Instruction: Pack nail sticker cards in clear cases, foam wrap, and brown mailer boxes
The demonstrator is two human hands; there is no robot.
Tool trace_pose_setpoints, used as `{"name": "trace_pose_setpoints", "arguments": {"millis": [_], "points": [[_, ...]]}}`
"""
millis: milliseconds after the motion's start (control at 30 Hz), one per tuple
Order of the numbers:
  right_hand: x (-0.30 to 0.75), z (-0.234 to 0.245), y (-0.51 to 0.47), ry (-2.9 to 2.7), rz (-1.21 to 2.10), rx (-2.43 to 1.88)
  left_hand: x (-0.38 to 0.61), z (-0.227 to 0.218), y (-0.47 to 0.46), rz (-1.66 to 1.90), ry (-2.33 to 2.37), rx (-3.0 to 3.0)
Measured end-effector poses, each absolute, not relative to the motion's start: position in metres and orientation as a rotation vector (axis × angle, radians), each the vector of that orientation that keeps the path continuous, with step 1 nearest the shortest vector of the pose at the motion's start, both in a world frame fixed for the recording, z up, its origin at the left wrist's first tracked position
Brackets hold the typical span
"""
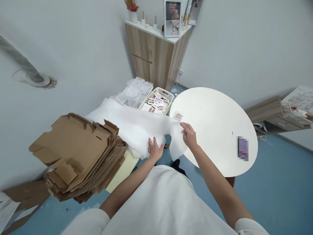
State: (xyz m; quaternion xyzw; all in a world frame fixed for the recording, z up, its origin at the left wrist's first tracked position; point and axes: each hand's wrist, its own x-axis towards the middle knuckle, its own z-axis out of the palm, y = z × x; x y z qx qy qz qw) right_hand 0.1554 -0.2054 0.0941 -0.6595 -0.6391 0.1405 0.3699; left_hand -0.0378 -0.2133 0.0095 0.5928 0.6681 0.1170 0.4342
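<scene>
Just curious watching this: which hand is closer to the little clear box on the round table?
Right. The right hand sits close beside the little clear box, gripping the white sheet; the left hand lies farther down-left on it.

White foam sheet (137,125) — brown cartons (78,153)

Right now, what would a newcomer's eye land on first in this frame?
The tall stack of flattened brown cardboard boxes at the left stands out first. Next come the white sheets, draped from the side surface across to the round white table, with the left hand and right hand on their near edge. Behind them sit a basket of small packets and clear plastic trays.
</scene>
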Motion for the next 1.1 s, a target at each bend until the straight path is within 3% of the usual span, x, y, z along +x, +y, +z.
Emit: {"name": "trace_pose_setpoints", "arguments": {"millis": [300,567,767,933,1100], "points": [[0.243,0.094,-0.254,-0.916,0.259,-1.819,0.075,0.030,-0.201,0.402,1.086,0.985],[0.328,0.041,-0.335,-0.463,0.344,-2.019,0.175,0.012,-0.227,0.315,1.082,1.289],[0.348,0.022,-0.375,-0.937,0.202,-2.544,0.198,-0.005,-0.241,0.198,1.066,1.633],[0.352,0.018,-0.358,-1.658,0.317,-2.411,0.204,-0.012,-0.250,0.147,1.125,1.774],[0.390,0.007,-0.317,-1.720,0.488,-2.394,0.198,-0.011,-0.256,0.089,1.156,1.899]]}}
